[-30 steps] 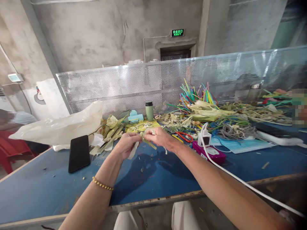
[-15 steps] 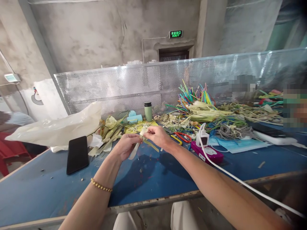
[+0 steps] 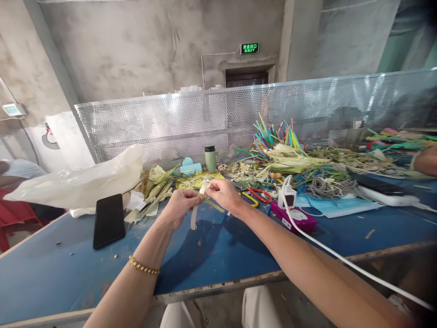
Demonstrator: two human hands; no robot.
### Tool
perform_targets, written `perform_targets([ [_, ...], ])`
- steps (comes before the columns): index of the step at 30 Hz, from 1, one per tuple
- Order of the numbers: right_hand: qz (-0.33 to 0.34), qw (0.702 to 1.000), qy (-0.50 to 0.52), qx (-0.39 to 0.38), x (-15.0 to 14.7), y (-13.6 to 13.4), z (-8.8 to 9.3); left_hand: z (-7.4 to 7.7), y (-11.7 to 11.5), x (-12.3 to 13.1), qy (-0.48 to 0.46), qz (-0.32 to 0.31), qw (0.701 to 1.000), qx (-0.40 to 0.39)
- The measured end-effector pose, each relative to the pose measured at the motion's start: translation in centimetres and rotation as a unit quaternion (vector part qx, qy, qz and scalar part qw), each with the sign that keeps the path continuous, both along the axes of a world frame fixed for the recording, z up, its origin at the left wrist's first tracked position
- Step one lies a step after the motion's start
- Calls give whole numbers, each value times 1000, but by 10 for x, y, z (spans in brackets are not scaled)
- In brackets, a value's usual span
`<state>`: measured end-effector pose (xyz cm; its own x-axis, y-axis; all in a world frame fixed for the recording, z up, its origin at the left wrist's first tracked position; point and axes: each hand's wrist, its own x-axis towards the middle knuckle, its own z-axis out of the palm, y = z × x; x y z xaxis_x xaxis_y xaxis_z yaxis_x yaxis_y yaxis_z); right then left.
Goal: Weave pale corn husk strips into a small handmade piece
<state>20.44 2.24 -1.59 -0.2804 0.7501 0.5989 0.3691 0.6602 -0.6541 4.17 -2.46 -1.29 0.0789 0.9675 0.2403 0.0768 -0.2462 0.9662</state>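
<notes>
My left hand (image 3: 180, 206) and my right hand (image 3: 223, 195) meet above the blue table, fingertips pinched close together. Both grip pale strips of corn husk. One whitish strip (image 3: 194, 219) hangs down below my left fingers, and a yellow-green strip (image 3: 215, 207) slants down to the right under my right hand. A cream-coloured tip (image 3: 204, 187) pokes up between the two hands. Exactly how the strips cross or join is hidden by my fingers. A gold bead bracelet circles my left wrist.
Left lie a black phone (image 3: 109, 221) and a plastic bag (image 3: 78, 180). Behind are corn husks (image 3: 160, 189) and a green bottle (image 3: 210, 159). To the right are red-handled scissors (image 3: 261, 194), a purple power strip (image 3: 297, 218) with a white cable, and a co-worker's hand (image 3: 426, 161).
The whitish strip below my left hand has swung from slanting left to hanging nearly straight down. My hands stay almost in place. At the far right, a co-worker's hand now shows clearly.
</notes>
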Motion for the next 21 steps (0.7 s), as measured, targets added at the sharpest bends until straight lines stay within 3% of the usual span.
perform_targets([
  [10, 35, 999, -2, -23, 2, 2, -1, 2, -1, -1, 5, 5, 999, -37],
  [16, 48, 989, -80, -115, 15, 2, 5, 3, 1, -3, 1, 39, 998, -54],
  [21, 60, 979, -62, -186, 22, -1, 12, 4, 1, -4, -16, 57, 997, -40],
])
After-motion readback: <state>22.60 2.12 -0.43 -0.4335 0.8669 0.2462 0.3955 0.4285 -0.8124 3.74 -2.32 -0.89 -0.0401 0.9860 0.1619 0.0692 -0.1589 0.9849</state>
